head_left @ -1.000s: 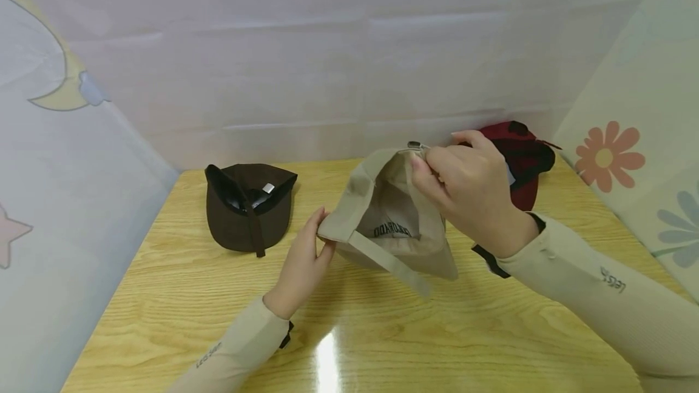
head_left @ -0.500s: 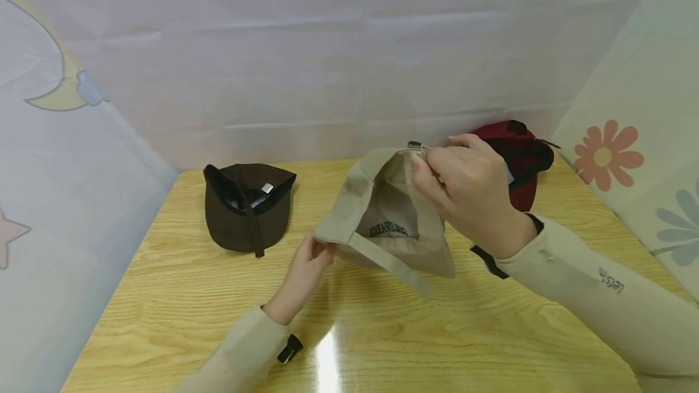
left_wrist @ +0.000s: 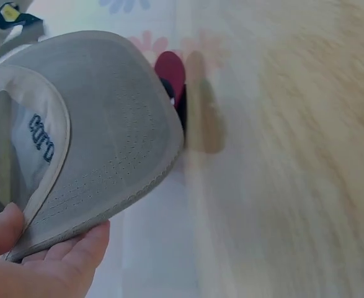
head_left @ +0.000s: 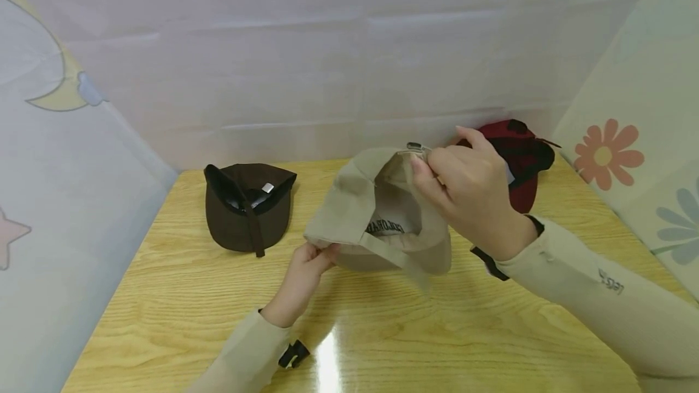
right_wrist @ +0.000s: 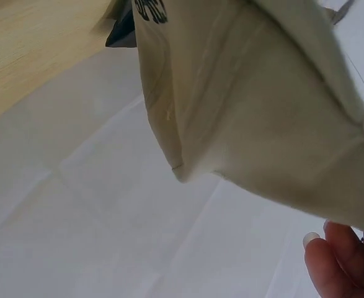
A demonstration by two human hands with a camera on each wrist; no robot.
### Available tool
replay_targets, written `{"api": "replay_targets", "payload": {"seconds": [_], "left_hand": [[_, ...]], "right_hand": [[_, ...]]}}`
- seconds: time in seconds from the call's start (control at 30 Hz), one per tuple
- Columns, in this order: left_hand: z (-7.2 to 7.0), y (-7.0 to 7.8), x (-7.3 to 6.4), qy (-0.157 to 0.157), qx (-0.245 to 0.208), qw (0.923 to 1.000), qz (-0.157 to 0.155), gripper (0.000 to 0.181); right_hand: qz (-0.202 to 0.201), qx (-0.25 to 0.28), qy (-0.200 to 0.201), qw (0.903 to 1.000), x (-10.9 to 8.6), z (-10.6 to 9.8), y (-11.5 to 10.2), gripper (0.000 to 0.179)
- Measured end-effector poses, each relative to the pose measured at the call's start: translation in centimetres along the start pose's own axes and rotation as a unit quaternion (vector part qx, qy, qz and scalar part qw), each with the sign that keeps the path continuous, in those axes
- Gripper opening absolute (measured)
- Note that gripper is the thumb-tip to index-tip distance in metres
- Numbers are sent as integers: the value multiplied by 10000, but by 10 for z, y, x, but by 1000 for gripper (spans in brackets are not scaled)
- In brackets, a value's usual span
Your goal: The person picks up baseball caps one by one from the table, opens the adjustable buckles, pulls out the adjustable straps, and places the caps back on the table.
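Observation:
A beige baseball cap (head_left: 349, 202) is held in the air above the table, its opening toward me and dark lettering visible inside. My left hand (head_left: 297, 284) pinches its lower left edge; in the left wrist view the thumb and fingers grip a corner of the brim (left_wrist: 113, 118). At the upper right, my right hand (head_left: 469, 190) grips the cap's edge beside a small metal buckle (head_left: 415, 146). A loose beige strap (head_left: 390, 252) hangs across the front. In the right wrist view, fingertips (right_wrist: 330, 267) show below the cap's cloth (right_wrist: 275, 130).
A dark brown cap (head_left: 222, 229) lies upturned on the wooden table (head_left: 180, 308) to the left. Behind my right hand is a dark red and black cap (head_left: 525, 190), partly hidden. Printed cloth walls (head_left: 306, 65) close off the back and both sides.
My left hand has shifted slightly left and down, drawing the cap's left edge outward. The cap has turned a little, and its side covers part of the lettering. My right hand has barely moved.

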State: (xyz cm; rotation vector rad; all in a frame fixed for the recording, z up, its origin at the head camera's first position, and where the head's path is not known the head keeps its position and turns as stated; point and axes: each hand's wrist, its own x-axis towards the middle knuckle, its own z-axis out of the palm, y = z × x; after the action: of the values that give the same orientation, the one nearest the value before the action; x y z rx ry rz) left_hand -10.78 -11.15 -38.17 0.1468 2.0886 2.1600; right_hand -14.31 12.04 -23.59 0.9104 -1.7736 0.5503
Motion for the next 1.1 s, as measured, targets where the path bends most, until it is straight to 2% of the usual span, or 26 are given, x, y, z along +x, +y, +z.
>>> {"api": "replay_targets", "payload": {"seconds": [0.1, 0.3, 0.57, 0.73, 0.9, 1.1], "left_hand": [[1, 4, -2, 209, 58, 9997, 105, 27], [1, 9, -6, 601, 62, 9981, 117, 20], [3, 18, -11, 854, 1, 9960, 274, 14], [4, 24, -14, 1036, 225, 9935, 403, 31], [6, 28, -17, 1162, 341, 9913, 508, 33], [8, 29, -18, 1233, 269, 9896, 692, 16]], "right_hand": [[0, 55, 2, 10000, -1, 0, 0, 53], [-65, 98, -180, 9998, -7, -2, -2, 50], [-109, 356, -481, 9982, -19, -5, -5, 41], [-131, 287, -834, 9960, -28, -9, -5, 41], [-46, 260, -1080, 9938, -37, -11, -2, 26], [79, 374, -1048, 9938, -50, -11, 3, 56]]}}
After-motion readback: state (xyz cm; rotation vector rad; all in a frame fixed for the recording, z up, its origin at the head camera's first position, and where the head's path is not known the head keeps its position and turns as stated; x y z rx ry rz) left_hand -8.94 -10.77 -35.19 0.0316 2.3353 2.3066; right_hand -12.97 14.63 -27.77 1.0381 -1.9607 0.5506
